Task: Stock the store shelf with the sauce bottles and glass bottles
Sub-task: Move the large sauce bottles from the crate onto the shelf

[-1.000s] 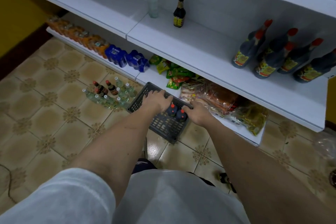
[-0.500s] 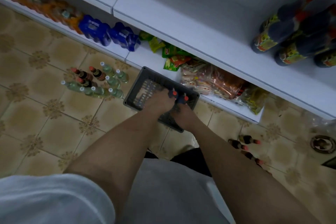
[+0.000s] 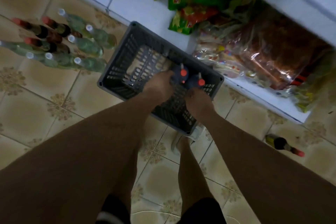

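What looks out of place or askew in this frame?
One dark sauce bottle lies on its side on the floor tiles, right of the basket, apart from the upright cluster of bottles to the basket's left. No spill shows. The frame is blurred, so damage cannot be judged.

dim light on beige patterned floor tiles (image 3: 36, 85) below white shelving (image 3: 254, 96)

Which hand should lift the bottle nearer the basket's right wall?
Right, probably. The right hand sits just below that red-capped bottle in the basket, while the left hand already has its grip on the neighbouring bottle. Whether the right one has closed round its bottle is unclear.
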